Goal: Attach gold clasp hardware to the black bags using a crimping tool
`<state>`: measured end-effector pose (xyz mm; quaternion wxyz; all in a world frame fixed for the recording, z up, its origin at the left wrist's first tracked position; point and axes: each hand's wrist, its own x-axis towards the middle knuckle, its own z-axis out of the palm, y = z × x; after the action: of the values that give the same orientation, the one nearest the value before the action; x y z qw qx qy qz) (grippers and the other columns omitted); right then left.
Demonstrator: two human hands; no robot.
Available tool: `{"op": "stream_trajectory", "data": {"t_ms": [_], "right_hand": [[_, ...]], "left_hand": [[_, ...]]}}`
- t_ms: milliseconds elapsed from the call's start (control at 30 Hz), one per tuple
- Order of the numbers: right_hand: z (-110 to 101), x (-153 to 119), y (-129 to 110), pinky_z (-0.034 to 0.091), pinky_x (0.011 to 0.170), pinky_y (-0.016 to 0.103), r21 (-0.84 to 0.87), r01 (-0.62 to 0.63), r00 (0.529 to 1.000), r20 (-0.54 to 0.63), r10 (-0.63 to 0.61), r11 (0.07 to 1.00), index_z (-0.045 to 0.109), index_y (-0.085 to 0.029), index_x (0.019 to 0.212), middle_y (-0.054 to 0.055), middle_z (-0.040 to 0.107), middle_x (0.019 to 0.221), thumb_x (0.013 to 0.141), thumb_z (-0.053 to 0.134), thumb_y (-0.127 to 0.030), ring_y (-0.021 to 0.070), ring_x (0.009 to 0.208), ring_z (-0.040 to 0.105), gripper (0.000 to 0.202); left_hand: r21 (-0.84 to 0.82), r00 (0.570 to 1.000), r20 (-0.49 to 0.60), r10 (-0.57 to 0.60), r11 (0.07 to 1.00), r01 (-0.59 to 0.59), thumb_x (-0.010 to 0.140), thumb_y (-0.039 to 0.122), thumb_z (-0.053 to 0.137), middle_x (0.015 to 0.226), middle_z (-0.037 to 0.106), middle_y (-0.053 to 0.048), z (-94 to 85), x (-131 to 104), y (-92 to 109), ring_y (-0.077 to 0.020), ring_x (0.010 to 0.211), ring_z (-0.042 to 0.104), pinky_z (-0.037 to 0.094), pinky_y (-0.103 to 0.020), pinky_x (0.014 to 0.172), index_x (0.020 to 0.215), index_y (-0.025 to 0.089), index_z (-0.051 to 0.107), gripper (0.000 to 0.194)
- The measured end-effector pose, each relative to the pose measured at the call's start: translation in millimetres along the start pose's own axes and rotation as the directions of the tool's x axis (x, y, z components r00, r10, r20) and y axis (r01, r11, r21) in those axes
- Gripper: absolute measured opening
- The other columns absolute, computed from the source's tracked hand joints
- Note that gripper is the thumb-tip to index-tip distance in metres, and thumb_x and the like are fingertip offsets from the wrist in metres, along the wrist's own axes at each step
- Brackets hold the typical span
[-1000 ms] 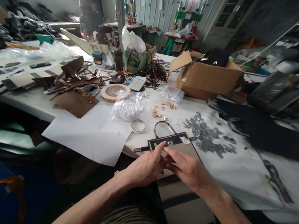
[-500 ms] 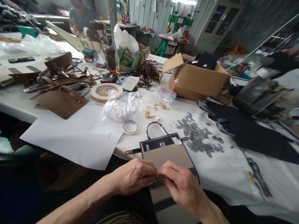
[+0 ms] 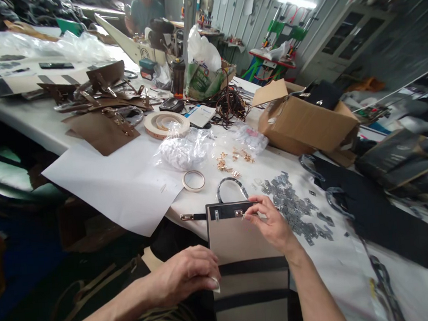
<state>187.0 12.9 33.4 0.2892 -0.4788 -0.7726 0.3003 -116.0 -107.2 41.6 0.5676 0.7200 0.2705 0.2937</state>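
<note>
In front of me lies a flat beige bag panel (image 3: 238,240) with black bands and edging. A curved handle (image 3: 231,180) wrapped in clear plastic rises from its top edge. A black strap with a metal end (image 3: 187,217) sticks out to its left. My right hand (image 3: 270,225) is over the panel's upper right, thumb and finger pinched on a tiny white strip (image 3: 243,216) beside a small metal plate (image 3: 238,213). My left hand (image 3: 188,274) is at the panel's left edge, its fingers closed on a small white scrap (image 3: 216,285), perhaps tape or paper.
Many flat metal plates (image 3: 293,203) lie right of the panel, gold-coloured fittings (image 3: 223,163) behind it. A tape roll (image 3: 194,181), a larger roll (image 3: 156,130), brown bag pieces (image 3: 104,134) and a cardboard box (image 3: 307,123) stand around. Someone sits at the far side.
My hands were together over the panel's lower part; they have parted. The right has moved up to the metal plate, the left down and left with the white scrap. The view has shifted.
</note>
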Motion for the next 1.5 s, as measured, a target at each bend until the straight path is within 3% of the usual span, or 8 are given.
{"op": "stream_trajectory", "data": {"t_ms": [167, 433, 633, 800, 967, 1233, 1400, 1500], "right_hand": [[9.3, 11.5, 4.0, 0.044, 0.114, 0.045, 0.003, -0.083, 0.988, 0.128, 0.082, 0.997, 0.076, -0.024, 0.084, 0.009, 0.057, 0.134, 0.094, 0.069, -0.047, 0.0281, 0.131, 0.056, 0.026], [28.0, 9.9, 18.2, 0.043, 0.114, 0.044, 0.058, -0.121, 0.991, 0.068, 0.117, 0.991, 0.073, -0.024, 0.088, 0.010, 0.055, 0.134, 0.094, 0.068, -0.046, 0.0285, 0.134, 0.052, 0.023], [32.0, 15.1, 16.9, 0.043, 0.112, 0.048, 0.030, -0.116, 0.993, 0.028, 0.115, 0.993, 0.071, -0.026, 0.100, 0.008, 0.060, 0.129, 0.093, 0.069, -0.040, 0.0284, 0.127, 0.056, 0.015], [35.3, 17.0, 20.1, 0.043, 0.110, 0.048, 0.019, -0.079, 0.997, 0.019, 0.078, 0.997, 0.073, -0.027, 0.098, 0.007, 0.066, 0.120, 0.098, 0.062, -0.037, 0.0274, 0.119, 0.059, 0.015], [46.2, 12.5, 20.9, 0.045, 0.108, 0.047, -0.059, -0.027, 0.997, -0.067, 0.023, 0.998, 0.077, -0.029, 0.111, 0.006, 0.070, 0.118, 0.101, 0.055, -0.033, 0.0265, 0.117, 0.060, 0.024], [62.6, 14.4, 30.1, 0.050, 0.107, 0.046, -0.073, -0.044, 0.947, -0.321, 0.018, 0.996, 0.076, -0.022, 0.120, 0.010, 0.073, 0.119, 0.101, 0.048, -0.029, 0.0248, 0.114, 0.065, 0.034], [36.9, -0.5, -7.7, 0.059, 0.092, 0.042, 0.158, -0.114, 0.794, -0.579, 0.186, 0.981, 0.071, -0.018, 0.122, 0.012, 0.075, 0.114, 0.096, 0.065, -0.041, 0.0244, 0.099, 0.071, 0.034], [23.5, -14.8, -59.5, 0.060, 0.093, 0.041, 0.007, 0.057, 0.937, -0.345, -0.051, 0.998, 0.074, -0.026, 0.119, 0.008, 0.074, 0.116, 0.094, 0.071, -0.036, 0.0241, 0.099, 0.072, 0.027]], "left_hand": [[-0.047, 0.999, -0.029, -0.033, 0.998, 0.032, 0.106, 0.042, 0.053, 0.094, 0.074, -0.010, 14.8, -7.9, -9.2, -0.0183, 0.084, 0.070, 0.054, -0.025, 0.078, 0.108, 0.018, 0.078, 0.035], [-0.141, 0.995, -0.092, -0.044, 0.990, 0.031, 0.104, 0.043, 0.055, 0.090, 0.070, -0.008, 11.3, -12.5, -17.6, -0.0101, 0.056, 0.057, 0.048, -0.020, 0.055, 0.116, 0.017, 0.078, 0.036], [-0.071, 0.976, -0.213, -0.051, 0.997, 0.036, 0.103, 0.035, 0.062, 0.082, 0.071, -0.007, 12.0, -10.6, -27.9, -0.0147, 0.074, 0.066, 0.050, -0.022, 0.069, 0.122, 0.021, 0.078, 0.029], [-0.126, 0.930, -0.302, -0.208, 0.976, 0.177, 0.104, 0.036, 0.059, 0.078, 0.070, -0.002, 14.3, -7.8, -32.4, -0.0084, 0.058, 0.056, 0.045, -0.019, 0.058, 0.135, 0.024, 0.070, 0.036], [-0.235, 0.883, -0.330, -0.335, 0.935, 0.267, 0.103, 0.039, 0.057, 0.083, 0.068, 0.001, 5.4, -4.6, -16.7, -0.0093, 0.058, 0.053, 0.045, -0.020, 0.056, 0.161, 0.026, 0.036, 0.063], [-0.243, 0.873, -0.369, -0.317, 0.940, 0.239, 0.105, 0.041, 0.051, 0.101, 0.070, -0.005, -15.2, -0.7, 4.6, -0.0140, 0.073, 0.063, 0.052, -0.028, 0.070, 0.157, 0.024, 0.039, 0.055], [-0.108, 0.912, -0.321, -0.257, 0.966, 0.235, 0.102, 0.025, 0.049, 0.104, 0.072, -0.005, -24.1, 4.2, 13.9, -0.0145, 0.074, 0.066, 0.053, -0.030, 0.075, 0.161, 0.024, 0.026, 0.063], [0.068, 0.948, -0.249, -0.199, 0.973, 0.222, 0.099, 0.015, 0.046, 0.095, 0.072, -0.002, -28.4, 8.4, 20.8, -0.0151, 0.075, 0.066, 0.051, -0.030, 0.080, 0.163, 0.022, 0.023, 0.069]]}}
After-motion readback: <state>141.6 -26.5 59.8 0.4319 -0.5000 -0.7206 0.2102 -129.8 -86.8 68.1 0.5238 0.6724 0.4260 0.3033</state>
